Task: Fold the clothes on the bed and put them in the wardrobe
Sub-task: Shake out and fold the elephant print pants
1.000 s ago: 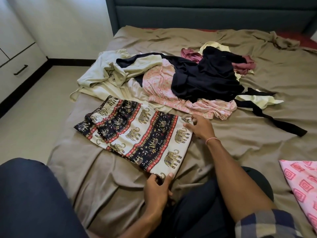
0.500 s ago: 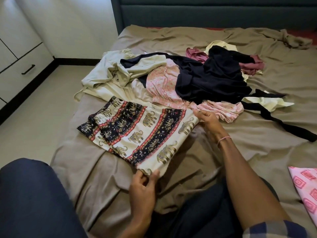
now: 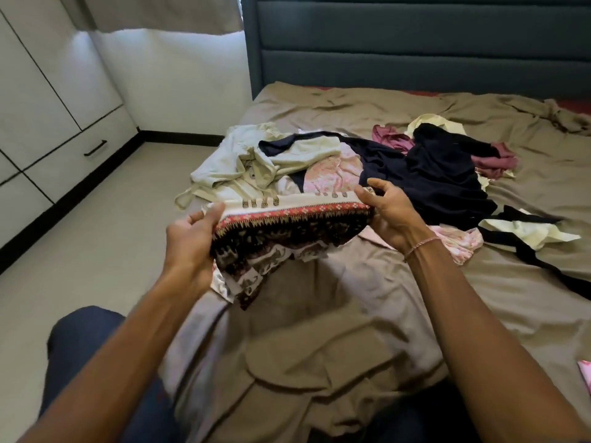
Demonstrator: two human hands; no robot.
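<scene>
The folded elephant-print garment (image 3: pixel 287 228), black, white and red, hangs in the air above the bed (image 3: pixel 335 330). My left hand (image 3: pixel 188 241) grips its left end and my right hand (image 3: pixel 390 215) grips its right end, so it lies between them with loose cloth drooping underneath. Behind it on the bed lies a heap of unfolded clothes: a cream garment (image 3: pixel 256 158), a pale pink printed one (image 3: pixel 332 177), a dark navy one (image 3: pixel 441 177) and a mauve one (image 3: pixel 492 161).
White wardrobe doors and a drawer with a black handle (image 3: pixel 95 148) line the left wall across a strip of pale floor (image 3: pixel 105 225). A teal padded headboard (image 3: pixel 415 43) stands at the back. A pink patterned cloth (image 3: pixel 586 375) peeks in at the right edge.
Both hands have lifted the elephant-print garment off the bed, folded over and held up between them. The view has tilted upward, showing more of the headboard and wall.
</scene>
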